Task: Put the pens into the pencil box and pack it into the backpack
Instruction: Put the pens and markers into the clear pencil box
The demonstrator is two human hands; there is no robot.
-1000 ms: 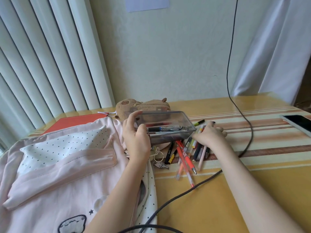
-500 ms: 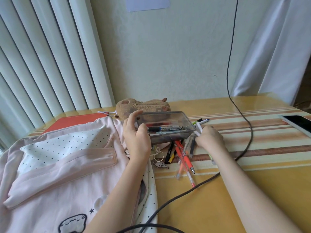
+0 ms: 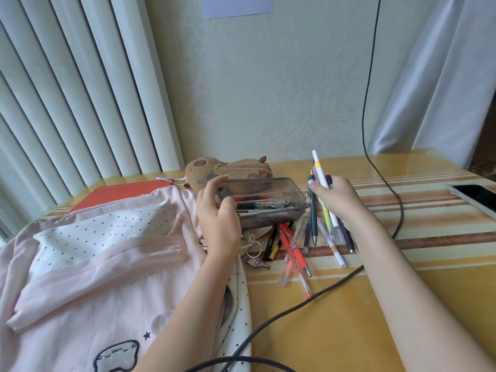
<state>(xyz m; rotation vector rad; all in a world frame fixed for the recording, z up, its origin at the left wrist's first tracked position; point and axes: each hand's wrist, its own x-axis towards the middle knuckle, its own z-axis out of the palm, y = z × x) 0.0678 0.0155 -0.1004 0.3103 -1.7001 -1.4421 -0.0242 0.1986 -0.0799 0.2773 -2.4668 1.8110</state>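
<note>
Pencil box [image 3: 261, 202]: clear, smoky-grey plastic, rectangular, lid off as far as I can tell, sitting tilted with its near edge lifted over the pile of loose stuff on the table. You can see straight through it to a few pens lying lengthwise inside, one red, one dark with a blue band.
Left hand [image 3: 218, 221]: wrapped round the box's left end, thumb on the near side, fingers curled over the far rim, so a firm hold on it.
Right hand [image 3: 336, 201]: just right of the box, fist closed on a bunch of pens [image 3: 320, 194], a white one with a yellow band poking highest, plus a dark green, a yellow-green and a navy one, tips pointing down toward the table.
Loose pens [image 3: 291, 245]: still on the table under and in front of the box, mostly orange-red ones, a black one, a couple of clear ones, fanned out messy.
Backpack [image 3: 94, 264]: pale pink with white polka-dot lining, lying flat on the left, touching the left wrist.
Table [image 3: 402, 304]: yellow with striped cloth, black cable [image 3: 295, 308] running across it.
Extras: plush brown pouch [image 3: 228, 170] behind the box, red notebook [image 3: 120, 193] beyond the backpack, phone [image 3: 475, 197] far right, keyring charm [image 3: 256, 261] by the wrist.
</note>
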